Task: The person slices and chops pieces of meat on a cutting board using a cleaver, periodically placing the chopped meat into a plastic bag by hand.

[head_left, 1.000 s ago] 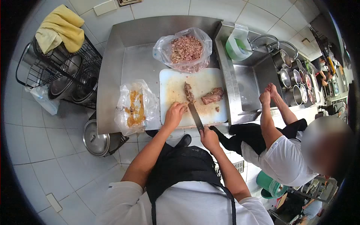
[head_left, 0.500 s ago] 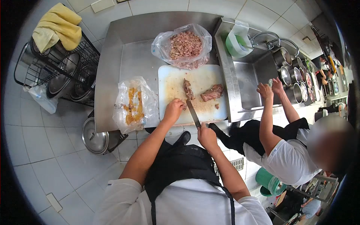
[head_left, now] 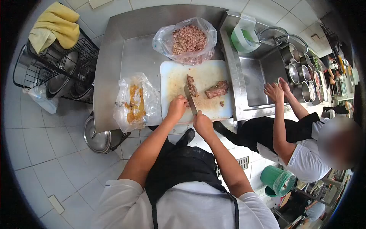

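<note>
My right hand (head_left: 203,123) is closed on the handle of a knife (head_left: 190,100), whose blade lies over the white cutting board (head_left: 171,74) against the left side of a strip of meat (head_left: 191,85). At the board's lower left, my left hand (head_left: 177,107) has its fingers pinched on a small piece of meat (head_left: 187,105). A bigger chunk of meat (head_left: 217,89) rests on the right half of the board, with a small scrap (head_left: 222,103) below it. Behind the board stands an open plastic bag of chopped meat (head_left: 188,40).
Left of the board lies a plastic bag with yellow-orange pieces (head_left: 136,103). To the right are a sink (head_left: 253,86), metal pots (head_left: 293,72) and a co-worker (head_left: 305,152) with both hands over the sink's edge. A rack (head_left: 57,70) and lidded pot (head_left: 97,137) stand left.
The knife has moved left and up, from the board's lower middle to beside the meat strip. My left hand stays near the same spot. The co-worker's hands have come apart and opened.
</note>
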A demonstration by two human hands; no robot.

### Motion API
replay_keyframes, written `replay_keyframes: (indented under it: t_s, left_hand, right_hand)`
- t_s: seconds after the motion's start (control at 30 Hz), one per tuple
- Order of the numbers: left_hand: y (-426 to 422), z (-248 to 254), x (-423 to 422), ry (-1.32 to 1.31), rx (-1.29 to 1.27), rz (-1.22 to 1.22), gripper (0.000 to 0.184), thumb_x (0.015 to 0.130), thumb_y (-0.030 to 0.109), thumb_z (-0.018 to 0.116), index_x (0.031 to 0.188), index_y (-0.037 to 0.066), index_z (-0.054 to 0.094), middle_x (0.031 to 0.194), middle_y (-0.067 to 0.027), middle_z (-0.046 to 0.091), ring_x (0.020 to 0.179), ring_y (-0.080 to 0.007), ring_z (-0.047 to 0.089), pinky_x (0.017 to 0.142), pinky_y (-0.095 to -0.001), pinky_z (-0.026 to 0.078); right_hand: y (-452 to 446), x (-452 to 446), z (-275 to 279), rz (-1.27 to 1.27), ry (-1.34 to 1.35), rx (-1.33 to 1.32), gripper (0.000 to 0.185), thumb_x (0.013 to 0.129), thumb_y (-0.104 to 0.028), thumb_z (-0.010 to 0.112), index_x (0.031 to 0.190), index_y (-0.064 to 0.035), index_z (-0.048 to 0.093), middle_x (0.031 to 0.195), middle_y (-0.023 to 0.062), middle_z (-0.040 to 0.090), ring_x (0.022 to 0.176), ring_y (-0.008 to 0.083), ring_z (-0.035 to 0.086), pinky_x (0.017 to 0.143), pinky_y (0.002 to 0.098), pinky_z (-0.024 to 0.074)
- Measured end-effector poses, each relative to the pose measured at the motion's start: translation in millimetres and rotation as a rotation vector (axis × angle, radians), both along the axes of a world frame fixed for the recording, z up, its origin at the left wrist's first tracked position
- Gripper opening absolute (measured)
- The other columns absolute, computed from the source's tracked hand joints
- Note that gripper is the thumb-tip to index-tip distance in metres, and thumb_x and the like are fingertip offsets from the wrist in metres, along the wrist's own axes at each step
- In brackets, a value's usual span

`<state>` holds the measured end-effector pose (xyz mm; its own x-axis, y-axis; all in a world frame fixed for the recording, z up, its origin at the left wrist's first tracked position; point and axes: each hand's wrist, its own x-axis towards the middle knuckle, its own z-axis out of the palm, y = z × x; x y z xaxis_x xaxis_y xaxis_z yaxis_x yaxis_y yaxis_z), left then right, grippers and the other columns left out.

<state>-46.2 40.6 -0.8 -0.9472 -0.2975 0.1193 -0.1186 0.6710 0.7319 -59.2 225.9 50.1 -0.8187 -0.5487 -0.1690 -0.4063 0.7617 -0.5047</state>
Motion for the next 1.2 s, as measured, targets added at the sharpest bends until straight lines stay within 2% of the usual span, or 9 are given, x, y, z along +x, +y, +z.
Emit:
replay_keyframes:
  t_s: [0.37, 0.67, 0.77, 0.97, 1.07, 1.2]
  left_hand:
    - [5, 7, 3, 0.030, 0.106, 0.114, 0.010, 0.083, -0.003, 0.073, 0.092, -0.002, 0.077, 0.096, -0.0165, 0.072, 0.093, -0.0346, 0.071, 0.082, -0.0409, 0.056]
    - [7, 14, 2, 0.047, -0.008, 0.077, 0.005, 0.082, -0.002, 0.073, 0.086, -0.002, 0.075, 0.096, -0.0177, 0.069, 0.089, -0.0385, 0.069, 0.082, -0.0464, 0.056]
    - [4, 4, -2, -0.008, -0.043, 0.045, 0.003, 0.081, 0.000, 0.075, 0.084, -0.001, 0.075, 0.095, -0.0181, 0.067, 0.090, -0.0391, 0.068, 0.083, -0.0477, 0.056]
    - [7, 7, 1, 0.056, 0.064, 0.103, 0.002, 0.082, -0.002, 0.074, 0.083, -0.001, 0.073, 0.094, -0.0184, 0.068, 0.090, -0.0392, 0.068, 0.082, -0.0478, 0.055]
    - [8, 3, 4, 0.052, 0.134, 0.155, 0.001, 0.083, -0.001, 0.073, 0.084, -0.001, 0.073, 0.092, -0.0180, 0.069, 0.090, -0.0382, 0.068, 0.082, -0.0472, 0.055]
    - [11, 3, 10, 0.138, 0.135, 0.169, 0.003, 0.083, -0.002, 0.073, 0.085, 0.000, 0.073, 0.092, -0.0166, 0.070, 0.089, -0.0365, 0.069, 0.081, -0.0450, 0.055]
  right_hand:
    - [35, 27, 29, 0.010, 0.013, 0.037, 0.022, 0.101, -0.018, 0.058, 0.093, 0.0022, 0.057, 0.070, 0.0284, 0.068, 0.065, 0.0470, 0.069, 0.060, 0.0568, 0.0557]
    - [18, 34, 23, 0.003, 0.039, 0.091, 0.011, 0.093, -0.009, 0.058, 0.091, 0.0020, 0.055, 0.070, 0.0280, 0.068, 0.067, 0.0452, 0.072, 0.061, 0.0555, 0.0578]
    - [7, 25, 9, 0.000, 0.036, 0.058, 0.012, 0.095, -0.009, 0.056, 0.093, 0.0030, 0.055, 0.072, 0.0286, 0.069, 0.068, 0.0457, 0.072, 0.062, 0.0553, 0.0582]
    - [-6, 6, 3, -0.006, -0.002, 0.051, 0.016, 0.097, -0.011, 0.055, 0.098, 0.0048, 0.056, 0.076, 0.0298, 0.069, 0.072, 0.0471, 0.071, 0.066, 0.0565, 0.0571]
    - [32, 23, 4, 0.031, 0.012, -0.001, 0.018, 0.098, -0.013, 0.058, 0.097, 0.0046, 0.057, 0.077, 0.0303, 0.069, 0.072, 0.0492, 0.070, 0.067, 0.0590, 0.0556]
    - [60, 31, 34, 0.044, -0.082, 0.123, 0.021, 0.100, -0.017, 0.059, 0.096, 0.0036, 0.059, 0.078, 0.0303, 0.069, 0.072, 0.0506, 0.069, 0.068, 0.0601, 0.0550]
